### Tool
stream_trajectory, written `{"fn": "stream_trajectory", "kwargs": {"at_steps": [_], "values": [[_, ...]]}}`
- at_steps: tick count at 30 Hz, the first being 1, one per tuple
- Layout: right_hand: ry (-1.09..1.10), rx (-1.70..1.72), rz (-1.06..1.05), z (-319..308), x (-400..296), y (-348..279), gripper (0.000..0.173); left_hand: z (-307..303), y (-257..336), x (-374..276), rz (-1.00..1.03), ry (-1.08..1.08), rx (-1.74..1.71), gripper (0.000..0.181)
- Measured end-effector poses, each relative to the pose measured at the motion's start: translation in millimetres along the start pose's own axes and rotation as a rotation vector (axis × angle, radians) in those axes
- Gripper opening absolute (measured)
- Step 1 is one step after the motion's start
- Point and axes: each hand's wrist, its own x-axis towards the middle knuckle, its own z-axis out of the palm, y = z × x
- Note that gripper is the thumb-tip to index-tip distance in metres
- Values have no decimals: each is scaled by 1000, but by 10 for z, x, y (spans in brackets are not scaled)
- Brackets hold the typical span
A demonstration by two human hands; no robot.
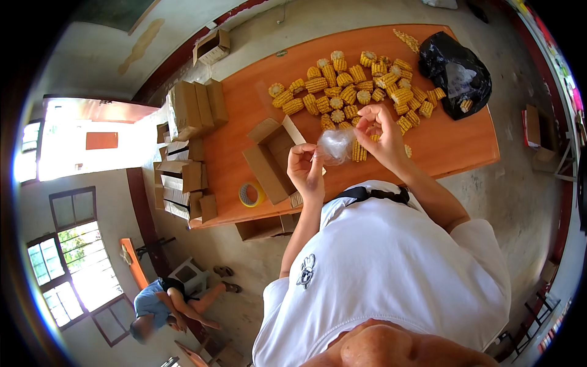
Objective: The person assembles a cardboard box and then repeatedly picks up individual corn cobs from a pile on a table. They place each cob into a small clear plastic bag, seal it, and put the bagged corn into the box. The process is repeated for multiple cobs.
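Observation:
A crumpled clear plastic bag is stretched between my two hands over the table's near side. My left hand pinches its left side between thumb and fingertips. On the other side, the thumb and index finger of my right hand pinch its edge. Many short pieces of corn on the cob lie beyond my hands, and one corn piece lies just right of the bag. Left of my left hand stands an open cardboard box with its flaps up.
A roll of tape lies by the box. Cardboard boxes are stacked at the left end of the wooden table. At the far right a black plastic bag hangs over the edge. A seated person is off to the left.

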Motion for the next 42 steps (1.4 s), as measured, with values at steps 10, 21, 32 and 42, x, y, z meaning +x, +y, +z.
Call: {"fn": "stream_trajectory", "kwargs": {"at_steps": [10, 21, 32, 42], "values": [[-73, -60, -1, -22, -83, 12, 31, -83, -86, -28, 23, 5, 37, 10], [-93, -590, -503, 204, -17, 71, 28, -151, -125, -100, -12, -94, 70, 13], [-175, -186, -56, 475, -151, 271, 10, -420, -521, -194, 104, 232, 652, 37], [-167, -192, -37, 292, -98, 321, 9, -493, -288, -151, 21, 193, 297, 23]]}}
